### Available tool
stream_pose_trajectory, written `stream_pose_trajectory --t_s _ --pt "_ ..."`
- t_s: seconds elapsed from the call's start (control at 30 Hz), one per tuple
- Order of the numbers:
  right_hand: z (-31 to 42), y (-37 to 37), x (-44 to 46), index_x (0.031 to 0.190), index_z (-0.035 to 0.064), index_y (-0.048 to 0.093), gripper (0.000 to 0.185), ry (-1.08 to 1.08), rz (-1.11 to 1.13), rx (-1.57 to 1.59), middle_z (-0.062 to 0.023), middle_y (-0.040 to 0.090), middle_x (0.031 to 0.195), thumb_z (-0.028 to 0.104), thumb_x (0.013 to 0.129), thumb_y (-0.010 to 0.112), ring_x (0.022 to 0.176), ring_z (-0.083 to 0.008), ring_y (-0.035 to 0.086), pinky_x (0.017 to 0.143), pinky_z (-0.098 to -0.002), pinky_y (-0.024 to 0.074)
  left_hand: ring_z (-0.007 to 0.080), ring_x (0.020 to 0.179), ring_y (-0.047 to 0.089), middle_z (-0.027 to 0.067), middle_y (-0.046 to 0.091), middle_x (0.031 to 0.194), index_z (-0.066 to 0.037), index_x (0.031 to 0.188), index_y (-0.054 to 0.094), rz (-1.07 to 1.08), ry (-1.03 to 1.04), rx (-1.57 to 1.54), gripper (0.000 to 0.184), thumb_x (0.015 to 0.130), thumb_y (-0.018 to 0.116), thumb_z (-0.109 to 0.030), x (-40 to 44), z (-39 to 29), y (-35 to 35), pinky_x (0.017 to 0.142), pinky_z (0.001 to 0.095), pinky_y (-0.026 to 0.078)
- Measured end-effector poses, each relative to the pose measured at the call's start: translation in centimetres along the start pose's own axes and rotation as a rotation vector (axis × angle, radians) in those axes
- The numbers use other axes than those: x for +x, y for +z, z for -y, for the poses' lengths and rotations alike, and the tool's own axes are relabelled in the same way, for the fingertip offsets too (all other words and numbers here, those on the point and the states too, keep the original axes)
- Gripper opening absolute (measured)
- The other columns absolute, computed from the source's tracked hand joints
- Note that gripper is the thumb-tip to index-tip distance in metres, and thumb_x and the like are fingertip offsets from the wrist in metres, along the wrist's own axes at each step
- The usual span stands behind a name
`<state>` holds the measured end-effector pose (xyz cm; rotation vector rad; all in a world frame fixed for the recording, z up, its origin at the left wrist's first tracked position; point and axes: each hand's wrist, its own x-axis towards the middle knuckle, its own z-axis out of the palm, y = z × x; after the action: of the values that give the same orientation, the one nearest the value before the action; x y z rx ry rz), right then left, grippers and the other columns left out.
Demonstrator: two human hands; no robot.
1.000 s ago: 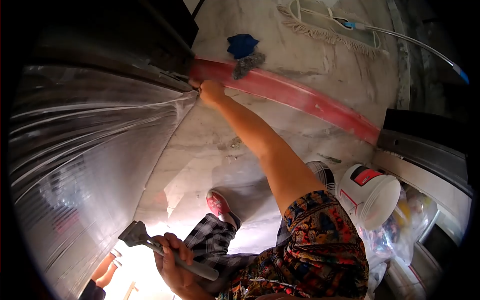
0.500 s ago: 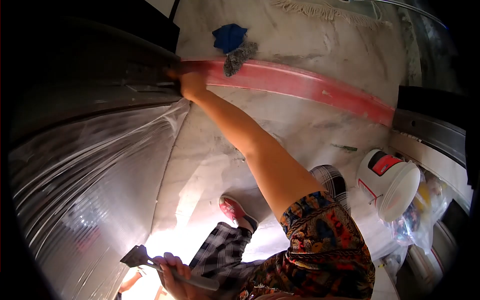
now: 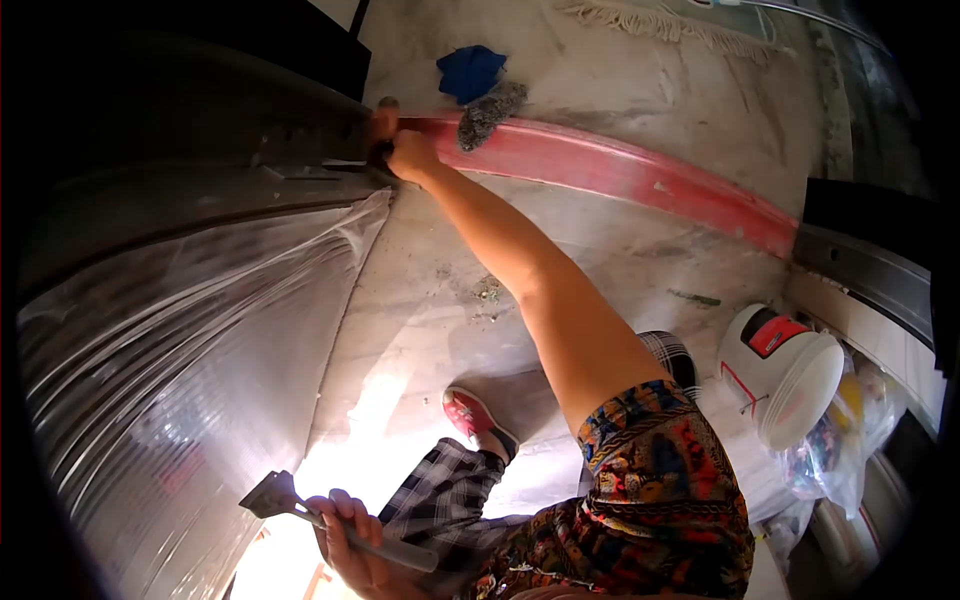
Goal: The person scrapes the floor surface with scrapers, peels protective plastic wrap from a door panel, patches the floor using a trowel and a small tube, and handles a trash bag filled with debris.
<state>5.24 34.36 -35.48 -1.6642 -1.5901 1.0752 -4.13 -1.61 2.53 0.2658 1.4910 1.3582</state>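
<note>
Sheeting of plastic point(image 3: 200, 390) hangs left of the left hand point(image 3: 350, 545), which grips a scraper point(image 3: 275, 495). Ahead, the right hand point(image 3: 412, 156) is bunched beside a dark frame point(image 3: 290, 155); whether it holds anything, I cannot tell. To its right are a blue cloth point(image 3: 470, 72), a red strip point(image 3: 610, 177) and a white bucket point(image 3: 780, 375).

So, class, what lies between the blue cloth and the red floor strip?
In the head view, a fuzzy grey bundle lies between the blue cloth and red strip, overlapping the strip.
</note>
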Motion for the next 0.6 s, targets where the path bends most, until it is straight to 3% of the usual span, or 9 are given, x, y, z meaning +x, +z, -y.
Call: stream_pose_trajectory --t_s 0.07,0.13,0.3,0.4,0.47,0.53,0.6 --pt "0.3 -1.7 -0.9 0.083 -0.0004 0.061 0.026 0.027 0.058 0.017 -0.0221 0.06 0.084 0.021 0.068 0.061 0.08 -0.0361 0.058 0.07 -0.0418 0.0461 0.0085 0.053 0.037 0.0048 0.036 0.076 -0.006 0.092 0.039 0.001 0.018 0.01 0.011 0.089 0.046 -0.013 -0.2 0.1 0.1 0.038 0.019 0.034" --pt "-0.2 -1.3 -1.2 0.084 -0.0016 0.061 0.027 -0.051 -0.052 -0.007 -0.0221 0.06 0.085 0.02 0.069 0.061 0.082 -0.0354 0.058 0.07 -0.0407 0.0462 0.0099 0.053 0.038 0.0065 0.038 0.078 -0.007 0.093 0.038 -0.002 0.015 -0.003 0.016 0.086 0.051 -0.012 -0.3 -0.2 -0.8 0.038 0.0194 0.035" --pt "-2.3 1.3 -1.8 0.077 -0.0005 0.062 0.028 0.027 0.036 -0.024 -0.0211 0.06 0.078 0.026 0.068 0.062 0.076 -0.0348 0.059 0.067 -0.0399 0.0462 0.0093 0.049 0.037 0.0074 0.038 0.078 -0.007 0.089 0.036 0.007 0.039 -0.032 0.021 0.08 0.056 -0.005 -0.7 -0.4 -0.7 0.034 0.0171 0.033" --pt "-1.9 -3.9 -5.0 0.073 0.0006 0.063 0.031 0.07 0.057 0.135 -0.019 0.061 0.072 0.031 0.067 0.064 0.07 -0.0341 0.059 0.062 -0.0382 0.046 0.009 0.048 0.037 0.0074 0.038 0.077 -0.007 0.089 0.036 -0.019 0.057 -0.056 0.02 0.081 0.055 -0.005 -1.1 -0.7 -0.4 0.034 0.0173 0.032" --pt "-4.2 -4.1 -6.5 0.073 0.0006 0.063 0.032 -0.061 -0.031 -0.111 -0.0157 0.061 0.069 0.032 0.067 0.065 0.067 -0.033 0.059 0.061 -0.0371 0.0456 0.0088 0.047 0.036 0.0074 0.038 0.077 -0.006 0.088 0.037 -0.031 0.06 -0.077 0.02 0.08 0.055 -0.004 -1.1 -0.8 -0.9 0.034 0.0176 0.032" --pt "-2.2 -6.7 -10.0 0.078 0.0008 0.063 0.025 -0.134 0.068 -0.173 -0.0149 0.061 0.071 0.024 0.068 0.063 0.07 -0.0313 0.058 0.062 -0.0389 0.0468 0.0089 0.047 0.036 0.0076 0.038 0.077 -0.006 0.087 0.037 -0.032 0.059 -0.094 0.021 0.079 0.057 -0.004 -1.1 -1.1 -1.2 0.034 0.0177 0.031" --pt "-2.2 -6.8 -11.7 0.086 0.0017 0.062 0.024 -0.475 -0.039 -0.21 -0.014 0.061 0.081 0.018 0.069 0.061 0.074 -0.0306 0.058 0.064 -0.0386 0.0467 0.0092 0.047 0.036 0.0079 0.038 0.076 -0.006 0.085 0.036 -0.051 0.06 -0.128 0.023 0.078 0.058 -0.004 -1.2 -1.4 -1.1 0.034 0.0179 0.031"
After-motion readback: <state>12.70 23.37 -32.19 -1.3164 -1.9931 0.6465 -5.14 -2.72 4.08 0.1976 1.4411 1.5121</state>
